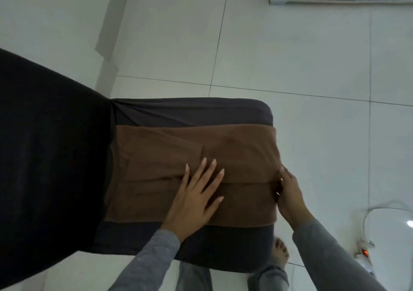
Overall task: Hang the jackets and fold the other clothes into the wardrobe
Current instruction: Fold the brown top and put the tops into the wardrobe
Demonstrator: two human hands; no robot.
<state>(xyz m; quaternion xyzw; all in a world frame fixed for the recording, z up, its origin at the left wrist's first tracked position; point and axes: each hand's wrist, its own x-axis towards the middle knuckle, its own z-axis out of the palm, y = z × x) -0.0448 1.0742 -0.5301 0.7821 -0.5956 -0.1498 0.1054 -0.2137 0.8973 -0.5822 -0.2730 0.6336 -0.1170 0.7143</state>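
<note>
The left hand [196, 199] lies flat on a brown cloth [234, 147], palm down, with its fingers [209, 170] straight and spread, pressing the fabric. The right hand [288, 192] is at the cloth's edge, to the right of the left hand. Its fingers are curled round that edge and seem to pinch it, though shadow hides the fingertips.

The brown cloth is folded into a wide band. One fold line runs from under the left hand's fingers across to the right hand. It lies across a dark grey padded seat [190, 112] with rounded corners. Bare strips of the seat show beyond the fingertips of the left hand and again behind its wrist. To the left of the left hand a large black cloth [44, 145] covers that end of the seat and fills that side of the view.

Both arms wear grey sleeves [147, 261]. Below the right wrist a bare foot [280, 251] stands on the floor just beside the seat's corner, and grey trousers [194, 277] show between the arms.

The floor [312, 56] is pale, glossy tile with thin dark joints. To the right of the right sleeve a white power strip [364, 251] with a lit red switch lies on the tiles, with a white cable [380, 209] looping away from it. Far beyond the right hand is the lower edge of a pale piece of furniture [335, 0]. Far beyond the left hand a pale skirting [107, 45] steps along the wall.
</note>
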